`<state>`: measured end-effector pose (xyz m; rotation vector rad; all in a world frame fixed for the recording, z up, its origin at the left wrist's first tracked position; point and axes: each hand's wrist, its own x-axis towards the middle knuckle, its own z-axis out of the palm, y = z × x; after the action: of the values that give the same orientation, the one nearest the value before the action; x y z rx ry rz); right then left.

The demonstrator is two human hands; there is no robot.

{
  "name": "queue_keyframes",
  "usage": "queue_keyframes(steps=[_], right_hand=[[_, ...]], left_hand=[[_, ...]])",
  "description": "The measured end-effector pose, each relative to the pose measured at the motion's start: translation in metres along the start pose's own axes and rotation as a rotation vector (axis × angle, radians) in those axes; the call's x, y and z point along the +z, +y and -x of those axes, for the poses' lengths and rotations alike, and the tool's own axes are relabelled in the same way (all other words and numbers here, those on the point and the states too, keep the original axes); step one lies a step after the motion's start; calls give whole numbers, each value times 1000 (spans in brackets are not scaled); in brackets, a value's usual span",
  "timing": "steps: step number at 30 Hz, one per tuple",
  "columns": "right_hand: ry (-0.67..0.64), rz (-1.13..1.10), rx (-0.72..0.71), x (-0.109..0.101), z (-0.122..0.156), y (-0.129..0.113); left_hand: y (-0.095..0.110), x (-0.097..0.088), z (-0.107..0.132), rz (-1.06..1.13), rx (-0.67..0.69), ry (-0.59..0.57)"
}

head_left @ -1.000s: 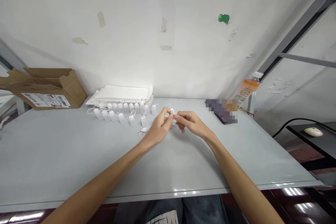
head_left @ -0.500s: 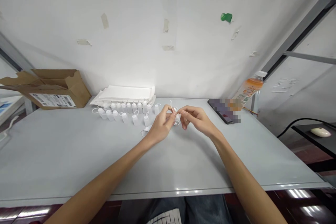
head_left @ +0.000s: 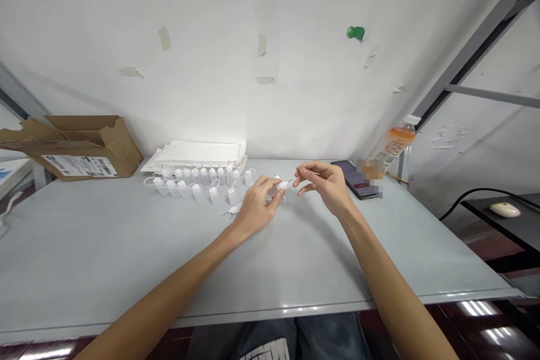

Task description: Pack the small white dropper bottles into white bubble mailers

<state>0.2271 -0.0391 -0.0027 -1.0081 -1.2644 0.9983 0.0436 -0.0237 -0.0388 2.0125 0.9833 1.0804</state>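
Note:
My left hand is closed on a small white plastic piece with a looped cord, held just above the grey table. My right hand hovers a little to the right of that piece, thumb and forefinger pinched near its tip; whether they hold anything is too small to tell. Left of my hands stand several small white capped pieces with loops in rows. One more loose white piece lies beside my left wrist.
A stack of white sheets lies behind the rows by the wall. An open cardboard box sits far left. A phone and an orange drink bottle are at the right. A mouse rests on a side desk.
My hands, joined on the white piece before, have come apart: the right hand has drawn off to the right and up, while the left keeps the piece.

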Motion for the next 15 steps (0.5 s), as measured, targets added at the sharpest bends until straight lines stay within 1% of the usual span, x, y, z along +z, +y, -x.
queue_keyframes(steps=[6,15], right_hand=[[-45,-78,35,-3,-1,2],[-51,-75,32,-1,-1,3]], left_hand=[[0,-2,-1,-70,52,89],[-1,-3,-2,-88,88,154]])
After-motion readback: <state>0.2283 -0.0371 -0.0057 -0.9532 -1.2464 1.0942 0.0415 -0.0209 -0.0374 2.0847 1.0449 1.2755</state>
